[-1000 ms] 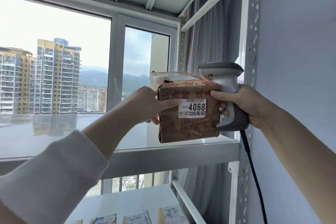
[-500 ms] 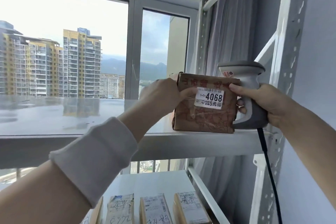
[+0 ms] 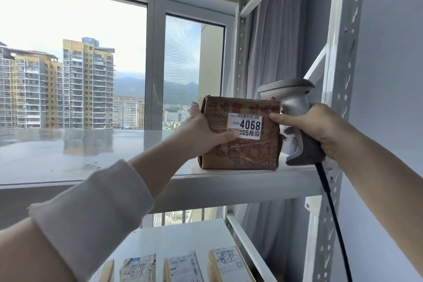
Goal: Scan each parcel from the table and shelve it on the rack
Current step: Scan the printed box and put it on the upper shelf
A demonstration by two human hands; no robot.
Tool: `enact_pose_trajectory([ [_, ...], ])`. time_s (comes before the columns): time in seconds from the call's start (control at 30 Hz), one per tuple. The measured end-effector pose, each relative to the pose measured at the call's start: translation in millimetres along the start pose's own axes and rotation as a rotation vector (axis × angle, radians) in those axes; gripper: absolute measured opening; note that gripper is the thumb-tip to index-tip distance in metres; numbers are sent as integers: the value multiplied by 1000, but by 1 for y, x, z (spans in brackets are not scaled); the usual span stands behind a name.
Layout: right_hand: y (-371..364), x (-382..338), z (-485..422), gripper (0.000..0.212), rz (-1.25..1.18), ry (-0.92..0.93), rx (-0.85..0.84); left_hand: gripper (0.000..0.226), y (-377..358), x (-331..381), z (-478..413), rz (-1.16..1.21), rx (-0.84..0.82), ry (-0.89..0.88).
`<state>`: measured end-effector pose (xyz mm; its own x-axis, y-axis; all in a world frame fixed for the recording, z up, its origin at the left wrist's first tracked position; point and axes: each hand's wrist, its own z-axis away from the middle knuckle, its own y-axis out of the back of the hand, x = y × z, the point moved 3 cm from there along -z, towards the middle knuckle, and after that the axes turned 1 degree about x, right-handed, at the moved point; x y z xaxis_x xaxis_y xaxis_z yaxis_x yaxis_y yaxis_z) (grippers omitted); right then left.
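A brown cardboard parcel [image 3: 242, 149] with a white label reading 4068 stands on the right end of the upper white rack shelf [image 3: 229, 188]. My left hand [image 3: 201, 130] grips its left side, thumb across the front and fingers round the back edge. My right hand [image 3: 313, 126] holds the grey barcode scanner [image 3: 295, 107] by its handle, and its thumb touches the parcel's upper right front. The scanner's black cable [image 3: 332, 213] hangs down past the shelf.
Several labelled parcels [image 3: 180, 265] stand in a row on the lower shelf. A perforated white rack post [image 3: 336, 75] rises at the right, next to a grey wall. A window and grey curtain lie behind the rack.
The parcel has come down from the air onto the upper shelf's right end, with both hands following it. The view has moved closer.
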<state>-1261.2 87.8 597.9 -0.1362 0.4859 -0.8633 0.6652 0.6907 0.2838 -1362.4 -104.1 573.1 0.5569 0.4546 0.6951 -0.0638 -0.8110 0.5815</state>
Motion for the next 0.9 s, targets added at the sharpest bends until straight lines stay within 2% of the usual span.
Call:
enact_pose_trajectory([
  [0.1,-8,-4,-8,35,24,-19,-6,93,-1,-5,-11,33,7,18],
  [0.23,-20,-6,-22,28,60,-31,-20,86,0,-8,-28,-11,-28,27],
  [0.37,-31,-3,-38,26,47,-72,-36,60,0,-8,-39,-69,-48,34],
  [0.63,-46,2,-60,28,26,-153,-55,66,3,-14,-61,-70,-65,153],
  [0.9,-54,-1,-73,31,62,-170,-109,66,2,-21,-81,-35,-102,183],
])
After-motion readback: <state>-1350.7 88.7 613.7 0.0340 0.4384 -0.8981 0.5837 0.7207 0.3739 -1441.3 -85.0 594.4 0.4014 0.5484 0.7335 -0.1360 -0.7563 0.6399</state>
